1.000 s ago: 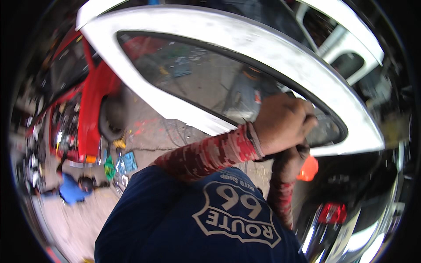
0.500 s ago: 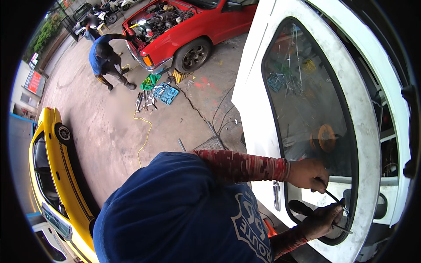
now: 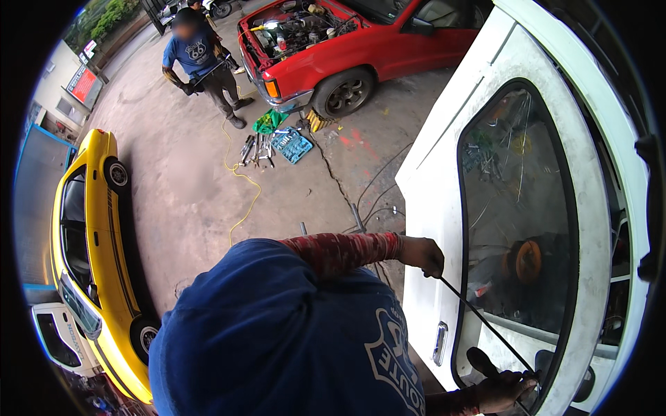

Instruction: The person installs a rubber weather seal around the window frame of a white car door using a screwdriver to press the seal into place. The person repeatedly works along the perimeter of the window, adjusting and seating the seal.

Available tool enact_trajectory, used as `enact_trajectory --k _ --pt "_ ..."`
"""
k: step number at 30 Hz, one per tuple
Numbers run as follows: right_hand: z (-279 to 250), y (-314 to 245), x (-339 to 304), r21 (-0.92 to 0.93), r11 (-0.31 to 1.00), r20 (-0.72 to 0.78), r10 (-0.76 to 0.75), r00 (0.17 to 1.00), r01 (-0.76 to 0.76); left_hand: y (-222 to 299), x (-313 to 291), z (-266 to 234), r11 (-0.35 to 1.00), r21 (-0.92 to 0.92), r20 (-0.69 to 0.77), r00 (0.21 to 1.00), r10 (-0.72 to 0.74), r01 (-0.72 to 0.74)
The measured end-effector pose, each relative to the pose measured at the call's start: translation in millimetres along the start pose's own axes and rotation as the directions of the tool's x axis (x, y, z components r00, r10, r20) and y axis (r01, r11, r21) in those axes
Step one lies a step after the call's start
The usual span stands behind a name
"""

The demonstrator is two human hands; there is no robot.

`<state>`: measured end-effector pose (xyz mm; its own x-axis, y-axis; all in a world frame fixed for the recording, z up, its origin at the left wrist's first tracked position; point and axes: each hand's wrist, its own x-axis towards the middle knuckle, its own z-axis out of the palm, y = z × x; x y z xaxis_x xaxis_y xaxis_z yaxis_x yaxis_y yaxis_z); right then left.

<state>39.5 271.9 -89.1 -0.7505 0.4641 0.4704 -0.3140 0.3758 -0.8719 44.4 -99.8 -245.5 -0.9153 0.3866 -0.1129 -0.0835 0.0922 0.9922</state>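
Note:
At the right stands a white vehicle door (image 3: pixel 436 208) with a window pane (image 3: pixel 517 215) set in a black rubber seal (image 3: pixel 575 263). My left hand (image 3: pixel 422 256) is closed on one end of a thin black strip (image 3: pixel 485 320), held off the door's left part. Taut and slanting, the strip runs down across the pane to the window's lower right corner. There my right hand (image 3: pixel 501 394) grips a tool with a bulky dark handle (image 3: pixel 481 362); its thin shaft shows below the fingers. Whether the right fingers also touch the strip, I cannot tell.
A chrome door handle (image 3: pixel 440 343) sits beside the window. Ahead is a red vehicle (image 3: pixel 305 66) with its engine bay exposed. Hand tools and a blue tool case (image 3: pixel 291 145) lie on the floor near a yellow cord (image 3: pixel 243 208). A co-worker (image 3: pixel 198 59) stands left of it; a yellow car (image 3: pixel 104 236) is parked left.
My left hand has drawn back up and left, so a longer stretch of strip shows. The right hand sits lower at the window corner. The co-worker has straightened up, holding a dark bar.

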Motion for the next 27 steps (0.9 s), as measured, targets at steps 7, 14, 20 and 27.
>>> enact_trajectory --k 7,14,20,27 --pt "37.1 -61.6 -18.7 -0.424 0.796 0.092 -0.436 0.895 0.431 -46.6 -42.1 -52.8 0.999 -0.017 -0.186 0.981 -0.046 0.044" --pt "31.4 -41.2 -13.5 0.249 0.956 -0.104 0.187 0.977 -0.157 -63.8 -57.2 -75.5 0.966 0.165 -0.21 0.964 -0.161 0.197" --pt "-3.6 4.3 6.0 -0.779 0.605 0.092 -0.151 0.984 0.166 -66.3 -61.6 -98.4 0.916 0.289 -0.232 0.948 -0.216 0.279" --pt "34.9 -51.2 -11.2 0.291 0.917 -0.095 0.31 0.946 -0.272 -44.0 -53.9 -116.1 0.917 0.216 -0.19 0.935 -0.298 0.336"
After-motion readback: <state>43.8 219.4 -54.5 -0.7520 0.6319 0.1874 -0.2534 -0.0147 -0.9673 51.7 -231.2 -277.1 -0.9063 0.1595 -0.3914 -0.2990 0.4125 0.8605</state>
